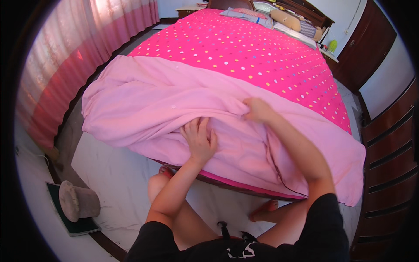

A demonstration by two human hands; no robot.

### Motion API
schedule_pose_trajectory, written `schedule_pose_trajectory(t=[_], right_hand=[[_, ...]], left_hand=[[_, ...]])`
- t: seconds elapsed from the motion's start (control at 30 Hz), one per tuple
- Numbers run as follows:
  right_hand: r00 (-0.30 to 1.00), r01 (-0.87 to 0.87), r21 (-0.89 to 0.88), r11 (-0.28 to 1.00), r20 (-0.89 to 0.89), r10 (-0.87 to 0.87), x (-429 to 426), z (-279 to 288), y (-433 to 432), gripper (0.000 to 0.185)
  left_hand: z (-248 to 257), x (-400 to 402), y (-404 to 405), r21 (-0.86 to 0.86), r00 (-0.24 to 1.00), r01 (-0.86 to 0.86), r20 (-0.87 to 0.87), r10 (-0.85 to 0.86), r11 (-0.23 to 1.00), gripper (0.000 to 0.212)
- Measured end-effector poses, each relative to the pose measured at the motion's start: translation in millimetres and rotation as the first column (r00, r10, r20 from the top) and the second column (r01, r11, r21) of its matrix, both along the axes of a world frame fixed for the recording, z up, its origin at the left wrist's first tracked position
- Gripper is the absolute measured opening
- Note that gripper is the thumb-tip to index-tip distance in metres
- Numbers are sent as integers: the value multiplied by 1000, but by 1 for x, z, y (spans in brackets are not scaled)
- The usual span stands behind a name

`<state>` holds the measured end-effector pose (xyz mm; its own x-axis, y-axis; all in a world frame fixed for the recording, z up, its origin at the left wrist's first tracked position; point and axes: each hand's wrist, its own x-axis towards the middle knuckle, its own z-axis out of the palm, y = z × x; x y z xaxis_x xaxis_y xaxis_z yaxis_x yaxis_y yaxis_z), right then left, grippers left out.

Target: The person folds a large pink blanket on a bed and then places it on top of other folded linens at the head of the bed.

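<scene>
A light pink duvet cover (pixel 144 91) lies in loose folds across the foot of a bed. My left hand (pixel 199 140) rests palm down on it at a fold, its fingers spread over the cloth. Farther up and to the right, my right hand (pixel 260 109), slightly blurred, pinches a gathered bit of the same cloth. A dark seam or zipper line (pixel 278 170) runs down the cover below my right forearm. Beyond the cover spreads a bright pink polka-dot bedsheet (pixel 235 55). The cover hangs over the near bed edge and reaches past the right side.
Pillows (pixel 248 16) and a plush bolster (pixel 291 23) lie by the headboard. Pink curtains (pixel 88 59) hang at the left. A round padded stool (pixel 85 203) is at the lower left. Dark wooden furniture (pixel 389 163) borders the right side, near a brown door (pixel 363 49).
</scene>
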<state>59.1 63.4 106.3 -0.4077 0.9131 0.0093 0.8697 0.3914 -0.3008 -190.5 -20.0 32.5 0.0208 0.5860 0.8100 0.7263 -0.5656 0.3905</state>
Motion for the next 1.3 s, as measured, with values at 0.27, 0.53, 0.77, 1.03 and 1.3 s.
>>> schedule_pose_trajectory(t=[0.27,0.53,0.77,1.03,1.3], right_hand=[[845,403,705,584,-41,-534,13,17,66,33],[989,70,598,799,-144,21,-168,-35,-105,41],[891,357,552,753,-444,-97,-212,-7,-96,22],[920,60,576,815,-349,179,-238,-83,-172,23],[728,605,402,687,-628,-274,-156,-48,-148,24]], left_hand=[[6,-69,58,9,988,-151,30,151,988,48],[-12,-146,91,-118,993,-120,-9,120,986,41],[-13,-203,94,-49,984,-17,177,25,999,33],[-48,-246,112,-164,928,112,370,-44,980,35],[-35,-240,57,-155,999,-9,-50,1,988,37]])
